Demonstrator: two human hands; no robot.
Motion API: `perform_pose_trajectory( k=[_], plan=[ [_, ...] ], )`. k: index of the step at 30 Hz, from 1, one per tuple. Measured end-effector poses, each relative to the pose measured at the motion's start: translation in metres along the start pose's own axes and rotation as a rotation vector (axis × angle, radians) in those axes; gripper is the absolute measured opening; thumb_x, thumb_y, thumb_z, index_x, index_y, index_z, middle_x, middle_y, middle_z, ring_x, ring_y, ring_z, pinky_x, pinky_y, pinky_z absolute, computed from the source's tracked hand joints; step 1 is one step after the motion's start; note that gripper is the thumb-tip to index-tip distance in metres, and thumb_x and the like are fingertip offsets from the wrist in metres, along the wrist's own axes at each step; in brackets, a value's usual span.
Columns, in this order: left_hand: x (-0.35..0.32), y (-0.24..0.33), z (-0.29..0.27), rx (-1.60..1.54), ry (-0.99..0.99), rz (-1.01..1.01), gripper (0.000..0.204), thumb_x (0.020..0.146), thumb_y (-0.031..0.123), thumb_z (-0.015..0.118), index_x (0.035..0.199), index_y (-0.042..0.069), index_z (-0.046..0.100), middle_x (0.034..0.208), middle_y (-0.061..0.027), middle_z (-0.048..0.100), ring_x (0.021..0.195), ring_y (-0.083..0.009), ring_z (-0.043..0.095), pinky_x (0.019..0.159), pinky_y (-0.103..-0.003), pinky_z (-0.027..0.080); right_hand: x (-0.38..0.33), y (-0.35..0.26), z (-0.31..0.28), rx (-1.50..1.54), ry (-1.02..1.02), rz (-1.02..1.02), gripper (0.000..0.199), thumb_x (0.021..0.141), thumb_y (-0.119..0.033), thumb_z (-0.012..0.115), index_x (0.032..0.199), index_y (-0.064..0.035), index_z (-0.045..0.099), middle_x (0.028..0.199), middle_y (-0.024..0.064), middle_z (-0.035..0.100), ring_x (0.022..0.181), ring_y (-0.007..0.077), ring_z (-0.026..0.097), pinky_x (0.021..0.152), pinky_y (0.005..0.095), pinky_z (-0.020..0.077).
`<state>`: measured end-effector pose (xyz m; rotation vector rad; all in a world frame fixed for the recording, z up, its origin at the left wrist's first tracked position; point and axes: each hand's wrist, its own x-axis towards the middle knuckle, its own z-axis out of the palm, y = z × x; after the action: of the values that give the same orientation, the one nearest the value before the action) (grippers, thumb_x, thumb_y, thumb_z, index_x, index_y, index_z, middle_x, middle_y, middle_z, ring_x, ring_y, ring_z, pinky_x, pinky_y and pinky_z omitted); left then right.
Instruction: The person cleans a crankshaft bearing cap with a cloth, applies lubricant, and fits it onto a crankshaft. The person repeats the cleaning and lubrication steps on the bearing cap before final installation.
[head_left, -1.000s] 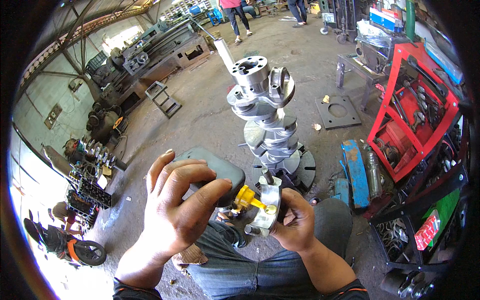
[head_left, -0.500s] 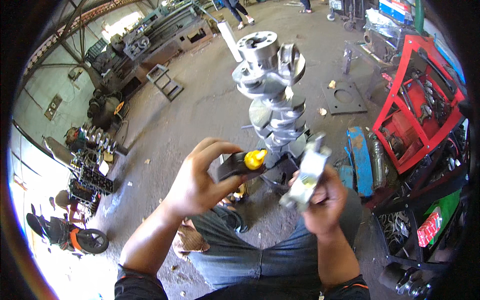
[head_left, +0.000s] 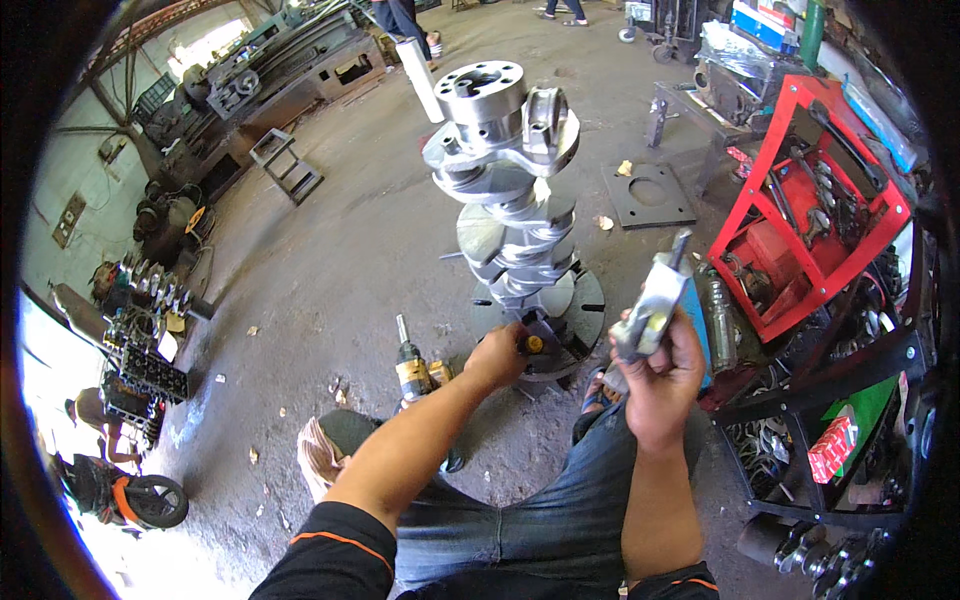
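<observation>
A tall steel crankshaft stands upright in front of me on a round slotted base plate. Down by its foot, my left hand is closed round a small black bottle with a yellow nozzle; most of the bottle is hidden by the hand and in shadow. To the right of the shaft, my right hand holds up a silvery metal clamp-like part with a pin sticking out of its top. The fingers wrap its lower end, and the part is apart from the crankshaft.
A yellow and black power tool stands on the floor left of the base. Right are a red tool rack, a black shelf and a flat plate with a hole. Engine parts and a motorbike are left.
My left hand has moved down and right with the bottle, to the crankshaft's foot. My right hand has shifted slightly right, and the metal part's pin now points upward. The view has shifted too.
</observation>
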<state>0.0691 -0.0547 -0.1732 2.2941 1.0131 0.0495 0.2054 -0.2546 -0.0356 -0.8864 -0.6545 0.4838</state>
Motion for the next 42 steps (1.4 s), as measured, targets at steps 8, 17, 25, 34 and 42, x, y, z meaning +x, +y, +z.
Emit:
perform_pose_trajectory(
  k=[8, 17, 25, 34, 42],
  plan=[
    [0.007, 0.014, -0.008, 0.018, -0.043, -0.126, 0.047, 0.084, 0.010, 0.069, 0.129, 0.006, 0.058, 0.123, -0.0229, 0.067, 0.117, -0.0414, 0.064, 0.098, -0.050, 0.052, 0.000, 0.014, 0.002, -0.047, -0.081, -0.026, 0.068, 0.081, -0.006, 0.086, 0.138, 0.0043, 0.050, 0.115, 0.0101, 0.067, 0.102, 0.0184, 0.068, 0.089, 0.0314, 0.0568],
    [-0.033, 0.086, -0.128, 0.378, -0.276, 0.055, 0.055, 0.081, 0.032, 0.082, 0.125, 0.006, 0.063, 0.117, -0.0169, 0.072, 0.108, -0.0378, 0.069, 0.090, -0.046, 0.056, 0.000, 0.022, -0.002, -0.301, -0.122, -0.110, 0.068, 0.079, -0.010, 0.088, 0.135, 0.0037, 0.052, 0.117, 0.0102, 0.066, 0.100, 0.0168, 0.067, 0.086, 0.0311, 0.0569],
    [-0.028, 0.091, -0.225, -0.219, 0.772, 0.092, 0.059, 0.077, 0.038, 0.088, 0.112, -0.003, 0.063, 0.111, -0.0235, 0.068, 0.104, -0.0310, 0.069, 0.091, -0.041, 0.055, -0.003, 0.016, 0.003, -0.530, -0.186, -0.245, 0.068, 0.079, -0.019, 0.090, 0.133, 0.0029, 0.054, 0.116, 0.0064, 0.062, 0.100, 0.0126, 0.061, 0.083, 0.0273, 0.0546],
    [0.066, 0.092, -0.226, -0.676, 0.457, 0.404, 0.057, 0.073, 0.016, 0.087, 0.122, -0.002, 0.064, 0.111, -0.0107, 0.074, 0.105, -0.0250, 0.069, 0.098, -0.039, 0.053, -0.006, 0.015, 0.012, -0.596, -0.072, -0.210, 0.051, 0.074, -0.020, 0.090, 0.115, 0.0004, 0.067, 0.114, 0.0107, 0.066, 0.105, 0.0230, 0.065, 0.093, 0.0362, 0.0508],
    [0.080, 0.069, -0.259, -0.596, 0.173, 0.551, 0.077, 0.068, 0.025, 0.093, 0.129, -0.005, 0.058, 0.120, -0.0130, 0.070, 0.113, -0.0210, 0.066, 0.103, -0.037, 0.050, -0.007, 0.021, 0.013, -0.500, -0.020, -0.133, 0.043, 0.080, -0.022, 0.083, 0.113, 0.0013, 0.068, 0.114, 0.0159, 0.067, 0.103, 0.0264, 0.067, 0.094, 0.0385, 0.0521]
  ],
)
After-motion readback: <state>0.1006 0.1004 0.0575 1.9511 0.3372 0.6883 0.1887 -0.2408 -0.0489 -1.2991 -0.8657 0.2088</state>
